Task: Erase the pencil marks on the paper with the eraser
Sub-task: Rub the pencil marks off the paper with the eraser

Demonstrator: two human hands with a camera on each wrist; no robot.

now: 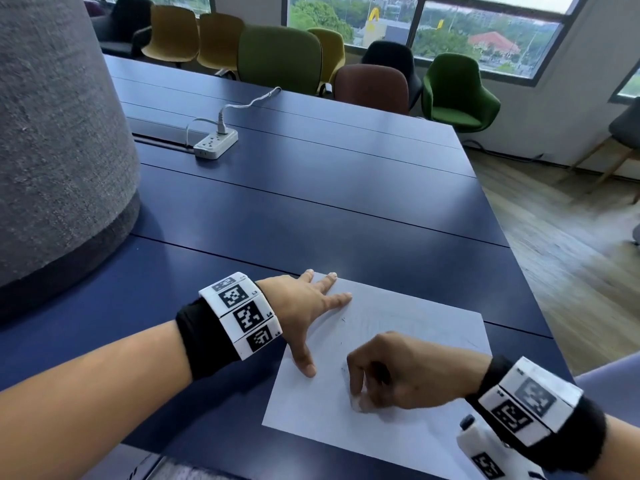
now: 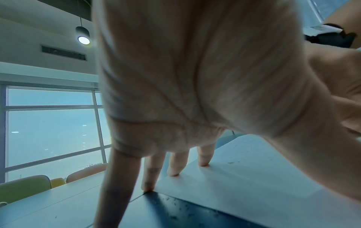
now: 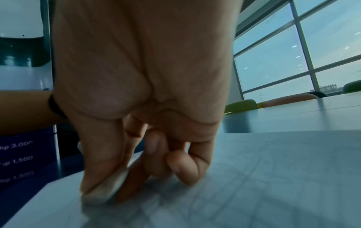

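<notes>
Item: paper (image 1: 408, 344), flat on blue bench (image 1: 311, 209). Left hand (image 1: 304, 306), fingers spread, pins its far corner. Right hand (image 1: 398, 372), grip pinched on eraser (image 3: 109, 185), rubbing near edge. Faint pencil marks (image 1: 343, 320) remain; erasing apparently midway.

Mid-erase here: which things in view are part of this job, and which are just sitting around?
In the job:
paper, with faint pencil marks
eraser, pinched in the right hand
left hand, pressing the paper flat

Just lying about:
power strip and its cable
chairs
grey pillar
</notes>
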